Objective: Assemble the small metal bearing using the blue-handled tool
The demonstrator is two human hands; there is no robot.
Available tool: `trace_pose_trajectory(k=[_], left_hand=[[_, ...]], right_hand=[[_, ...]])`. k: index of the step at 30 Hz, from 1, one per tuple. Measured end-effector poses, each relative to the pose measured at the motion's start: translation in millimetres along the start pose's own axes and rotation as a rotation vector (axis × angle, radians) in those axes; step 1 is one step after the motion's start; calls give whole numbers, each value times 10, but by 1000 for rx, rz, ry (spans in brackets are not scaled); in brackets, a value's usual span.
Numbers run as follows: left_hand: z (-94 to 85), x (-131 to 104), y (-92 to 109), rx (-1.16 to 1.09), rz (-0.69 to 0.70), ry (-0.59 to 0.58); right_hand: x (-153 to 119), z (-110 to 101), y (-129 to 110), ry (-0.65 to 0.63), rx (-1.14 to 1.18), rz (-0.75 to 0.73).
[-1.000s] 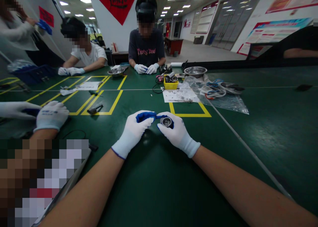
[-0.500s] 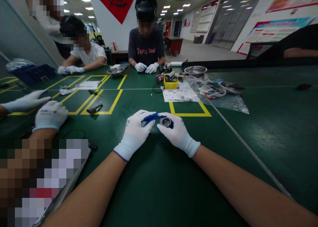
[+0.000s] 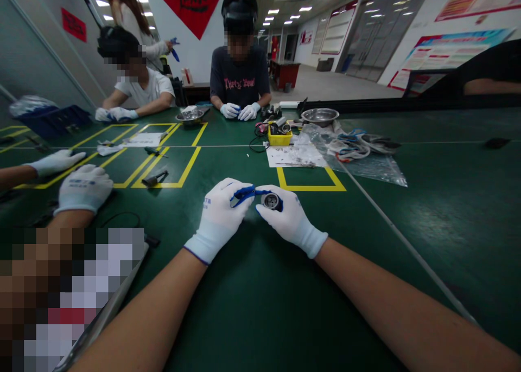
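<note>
My right hand [image 3: 290, 218], in a white glove with blue fingers, is closed around a short dark cylinder [image 3: 271, 201]. The cylinder's round, silvery-grey end faces me, and recessed parts show inside it. My left hand [image 3: 222, 212], gloved the same way, is just left of the cylinder. Its thumb and forefinger are pinched together, their tips meeting the right hand's fingertips. Whatever sits in that pinch is too small or too hidden to name. Both hands are above the green tabletop [image 3: 260, 307].
Beyond my hands are a yellow bin [image 3: 280, 139] of parts, a paper sheet [image 3: 295, 156], a plastic bag [image 3: 382, 166] and a metal bowl [image 3: 320, 116]. A dark part [image 3: 155, 179] lies left. A co-worker's gloved hands [image 3: 84, 188] are at far left; two people sit opposite.
My hands have barely shifted, still together at the cylinder. At far left, a co-worker's farther hand has moved slightly. The standing person in the back has moved right, with a blue item now in view.
</note>
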State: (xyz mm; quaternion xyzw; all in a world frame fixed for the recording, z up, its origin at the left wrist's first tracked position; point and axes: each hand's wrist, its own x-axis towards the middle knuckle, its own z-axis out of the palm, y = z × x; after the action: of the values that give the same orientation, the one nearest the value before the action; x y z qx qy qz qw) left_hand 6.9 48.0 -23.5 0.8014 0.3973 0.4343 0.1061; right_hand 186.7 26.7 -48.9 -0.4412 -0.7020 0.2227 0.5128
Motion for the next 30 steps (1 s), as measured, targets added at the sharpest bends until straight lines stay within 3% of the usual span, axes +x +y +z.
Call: trace_pose_trajectory(k=[5,11,22,30], left_hand=[[-64,23,124,-122,-21,-42],[-111,41,285,-165,-17,-202],[-98,69,240,-144,-36,-293],[-141,102,307,47,29,-371]], right_hand=[[4,-26,-23,-36,16,7],[-2,-46,-103,-126,67,-12],[-16,-26,-112,-175,16,-74],[-20,-25,-149,-198,23,-71]])
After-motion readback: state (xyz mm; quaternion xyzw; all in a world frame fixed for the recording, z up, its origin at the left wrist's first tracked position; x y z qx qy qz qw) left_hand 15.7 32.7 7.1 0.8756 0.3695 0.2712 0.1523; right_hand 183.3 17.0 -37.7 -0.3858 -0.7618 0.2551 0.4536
